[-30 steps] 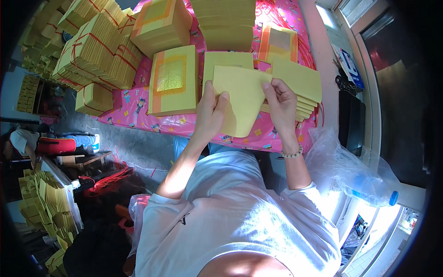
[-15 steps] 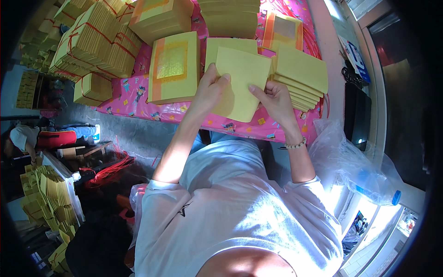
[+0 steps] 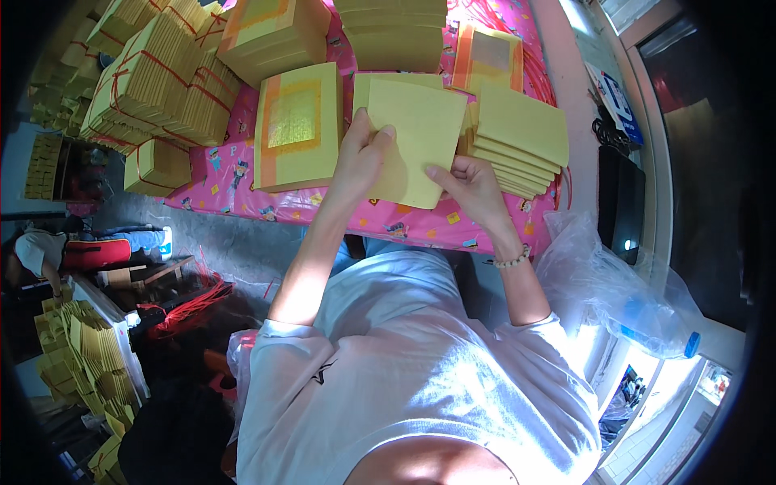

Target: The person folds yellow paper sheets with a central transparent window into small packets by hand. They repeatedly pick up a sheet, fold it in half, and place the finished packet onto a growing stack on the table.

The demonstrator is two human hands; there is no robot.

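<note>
a: both hands up over the near edge of the pink patterned table cover (image 3: 242,190). left hand (image 3: 361,158) closed on the left edge of a thin stack of plain yellow square paper sheets (image 3: 414,137), thumb on top. right hand (image 3: 471,184) pinches the stack's near right corner, fingers curled under.

b: where does the stack sit?

a: lifted, tilted, middle of the table, just above another yellow pile. left of it lies a thick yellow paper block with a gold foil square and orange border (image 3: 297,125). right of it, a fanned pile of plain yellow sheets (image 3: 519,136), stepped toward the near right.

b: risks?

a: my read: the grip is at the edges only, so loose sheets could slide out and drop off the near edge to the floor. the fanned pile is touching or nearly touching the right hand's knuckles; a nudge could spill it. cannot tell if they touch.

b: anything else close?

a: red-string-tied bundles of yellow paper (image 3: 158,89) far left, well apart. a clear crumpled plastic bag (image 3: 606,283) near right, beside the right forearm; an elbow could drag it.
</note>
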